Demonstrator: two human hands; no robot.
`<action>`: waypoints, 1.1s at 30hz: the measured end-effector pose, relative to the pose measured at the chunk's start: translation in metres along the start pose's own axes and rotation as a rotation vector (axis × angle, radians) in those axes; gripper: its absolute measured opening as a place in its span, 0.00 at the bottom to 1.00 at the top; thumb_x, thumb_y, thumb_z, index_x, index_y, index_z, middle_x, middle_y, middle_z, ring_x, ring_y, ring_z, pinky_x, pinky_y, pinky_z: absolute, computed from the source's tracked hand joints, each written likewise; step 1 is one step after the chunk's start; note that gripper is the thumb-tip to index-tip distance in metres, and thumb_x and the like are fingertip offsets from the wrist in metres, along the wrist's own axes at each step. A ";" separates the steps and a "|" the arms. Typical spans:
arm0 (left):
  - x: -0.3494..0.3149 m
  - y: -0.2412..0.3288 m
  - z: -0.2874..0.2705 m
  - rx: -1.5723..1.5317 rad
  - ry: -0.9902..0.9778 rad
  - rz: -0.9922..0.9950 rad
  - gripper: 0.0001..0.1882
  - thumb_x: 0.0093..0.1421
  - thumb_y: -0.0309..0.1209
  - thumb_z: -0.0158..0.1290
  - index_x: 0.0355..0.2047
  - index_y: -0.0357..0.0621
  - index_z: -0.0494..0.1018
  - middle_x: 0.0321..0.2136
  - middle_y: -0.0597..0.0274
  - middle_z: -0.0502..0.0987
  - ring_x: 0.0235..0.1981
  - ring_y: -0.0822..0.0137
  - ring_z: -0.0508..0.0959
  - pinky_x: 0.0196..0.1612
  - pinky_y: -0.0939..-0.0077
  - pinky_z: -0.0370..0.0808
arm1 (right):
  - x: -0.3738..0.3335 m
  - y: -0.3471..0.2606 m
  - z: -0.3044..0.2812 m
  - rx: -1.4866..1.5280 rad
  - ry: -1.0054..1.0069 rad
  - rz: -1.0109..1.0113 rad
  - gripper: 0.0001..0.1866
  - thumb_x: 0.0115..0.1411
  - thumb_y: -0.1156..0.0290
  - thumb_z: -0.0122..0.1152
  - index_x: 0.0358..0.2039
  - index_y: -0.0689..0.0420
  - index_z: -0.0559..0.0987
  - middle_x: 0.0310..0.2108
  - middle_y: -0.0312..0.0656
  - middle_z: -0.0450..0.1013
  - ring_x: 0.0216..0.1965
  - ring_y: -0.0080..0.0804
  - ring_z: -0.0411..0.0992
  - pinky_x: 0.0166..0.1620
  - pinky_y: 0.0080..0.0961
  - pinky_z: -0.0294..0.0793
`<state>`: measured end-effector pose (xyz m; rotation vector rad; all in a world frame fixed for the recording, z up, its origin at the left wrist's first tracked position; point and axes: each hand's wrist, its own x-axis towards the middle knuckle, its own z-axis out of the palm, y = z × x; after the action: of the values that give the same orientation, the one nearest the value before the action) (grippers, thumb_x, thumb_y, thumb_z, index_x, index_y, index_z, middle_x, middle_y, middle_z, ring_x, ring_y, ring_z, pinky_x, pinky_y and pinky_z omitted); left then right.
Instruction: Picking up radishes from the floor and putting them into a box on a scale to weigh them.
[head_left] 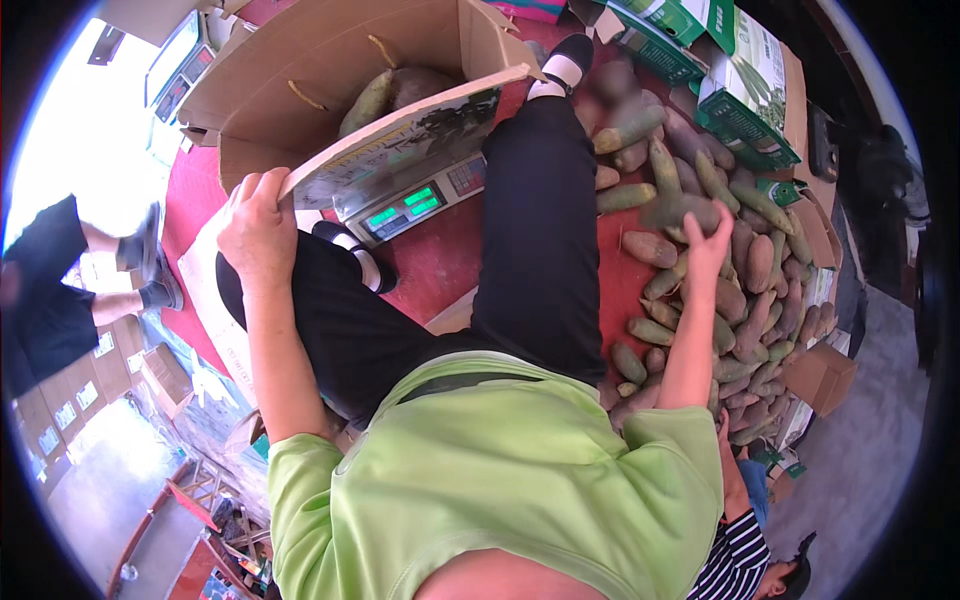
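My left hand [260, 225] grips the near left edge of an open cardboard box [330, 165], its fingers folded over the rim. Inside the box lie a few green and dull red radishes [368, 104]. Beneath the box sits a digital scale [404, 208] with a lit green display. On the right, my right hand [706, 236] is closed round a thick greenish-brown radish [668, 212], which looks slightly blurred. That hand is over a large heap of radishes [760, 262], green and reddish, spread on the red floor covering.
Green and white printed cartons [745, 100] stand behind the heap. A second scale [185, 75] is at the far left. Another person's legs [110, 270] show at left, and a person in a striped shirt [735, 555] is at lower right. Brown cardboard flaps [820, 378] edge the heap.
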<state>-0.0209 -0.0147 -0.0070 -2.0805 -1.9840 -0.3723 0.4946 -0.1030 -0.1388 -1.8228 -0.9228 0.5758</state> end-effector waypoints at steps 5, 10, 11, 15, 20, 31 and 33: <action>0.002 -0.003 0.001 -0.004 0.004 0.037 0.07 0.49 0.30 0.57 0.31 0.55 0.76 0.27 0.69 0.74 0.34 0.63 0.77 0.33 0.68 0.73 | 0.036 -0.156 0.049 0.334 -0.081 -0.309 0.24 0.57 0.79 0.59 0.53 0.62 0.62 0.51 0.44 0.64 0.51 0.34 0.66 0.50 0.34 0.74; 0.000 -0.004 -0.003 0.000 0.015 0.030 0.06 0.49 0.30 0.57 0.30 0.55 0.75 0.26 0.68 0.74 0.33 0.63 0.77 0.33 0.68 0.73 | 0.039 -0.252 0.114 0.691 -0.348 -0.417 0.20 0.58 0.77 0.58 0.51 0.62 0.65 0.46 0.44 0.69 0.47 0.35 0.71 0.49 0.35 0.74; 0.000 -0.004 -0.002 -0.008 0.026 0.039 0.06 0.49 0.30 0.57 0.29 0.55 0.75 0.26 0.68 0.73 0.33 0.64 0.77 0.33 0.68 0.73 | 0.035 -0.264 0.129 0.695 -0.416 -0.442 0.19 0.59 0.75 0.58 0.50 0.62 0.67 0.44 0.43 0.70 0.45 0.33 0.71 0.48 0.32 0.74; 0.001 -0.004 -0.001 -0.006 0.014 0.046 0.06 0.49 0.30 0.56 0.30 0.55 0.75 0.26 0.68 0.73 0.34 0.63 0.77 0.33 0.68 0.73 | 0.009 -0.298 0.195 0.623 -0.583 -0.296 0.26 0.50 0.78 0.65 0.49 0.60 0.65 0.41 0.42 0.70 0.41 0.28 0.70 0.41 0.24 0.73; 0.001 -0.001 -0.001 -0.030 -0.002 0.036 0.08 0.50 0.29 0.55 0.32 0.56 0.75 0.27 0.68 0.74 0.35 0.63 0.76 0.34 0.67 0.73 | -0.013 -0.283 0.272 0.334 -0.638 -0.376 0.22 0.50 0.69 0.66 0.44 0.62 0.70 0.38 0.46 0.73 0.42 0.32 0.71 0.45 0.28 0.71; -0.001 -0.001 0.000 -0.026 -0.068 -0.012 0.09 0.54 0.30 0.54 0.36 0.58 0.76 0.32 0.69 0.76 0.35 0.60 0.77 0.33 0.66 0.74 | 0.035 -0.172 0.096 0.182 -0.515 -0.083 0.15 0.60 0.70 0.58 0.46 0.60 0.71 0.39 0.38 0.73 0.43 0.27 0.72 0.44 0.25 0.73; 0.001 -0.002 0.009 -0.054 -0.043 0.023 0.08 0.55 0.32 0.54 0.36 0.59 0.76 0.32 0.70 0.77 0.34 0.61 0.78 0.32 0.67 0.74 | 0.042 -0.096 0.049 0.021 -0.495 0.025 0.14 0.60 0.67 0.58 0.45 0.55 0.74 0.38 0.33 0.74 0.39 0.20 0.72 0.39 0.18 0.71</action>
<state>-0.0224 -0.0104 -0.0147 -2.1598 -1.9935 -0.3840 0.4518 -0.0198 -0.0705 -1.7027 -1.2111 1.0783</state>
